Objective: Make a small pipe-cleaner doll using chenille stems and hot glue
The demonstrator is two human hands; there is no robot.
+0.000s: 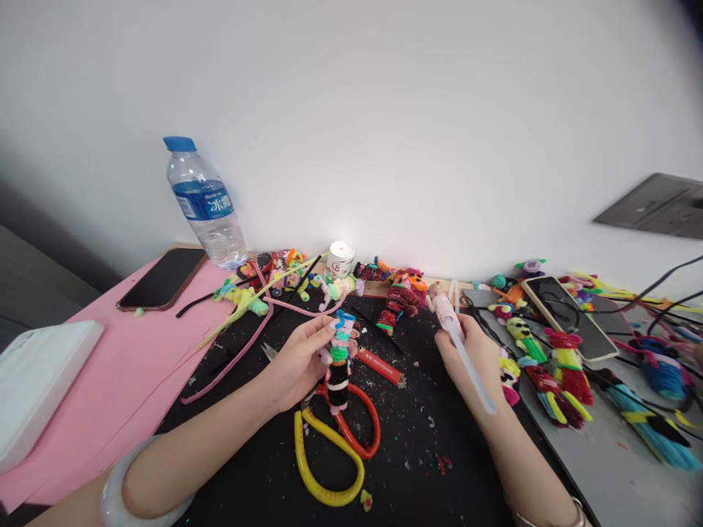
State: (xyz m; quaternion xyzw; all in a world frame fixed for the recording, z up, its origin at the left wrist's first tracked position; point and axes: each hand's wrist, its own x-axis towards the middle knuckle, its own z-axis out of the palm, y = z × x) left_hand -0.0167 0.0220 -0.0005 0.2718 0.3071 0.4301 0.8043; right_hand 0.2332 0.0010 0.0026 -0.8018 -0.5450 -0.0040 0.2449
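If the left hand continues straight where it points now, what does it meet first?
The left hand would likely meet the dark red figure, or, if low, the black strip before it; depth is unclear.

The work surface is black in the middle [422,490], with a pink sheet [137,366] at left and a grey section [631,490] at right. A dark phone [162,279] and a white box [49,388] lie on the pink. The black bears scissors [329,499], a small red printed object [384,368] and scattered scraps [444,462]; fuzzy figures [574,369] and a light-framed phone [596,340] lie on the grey.
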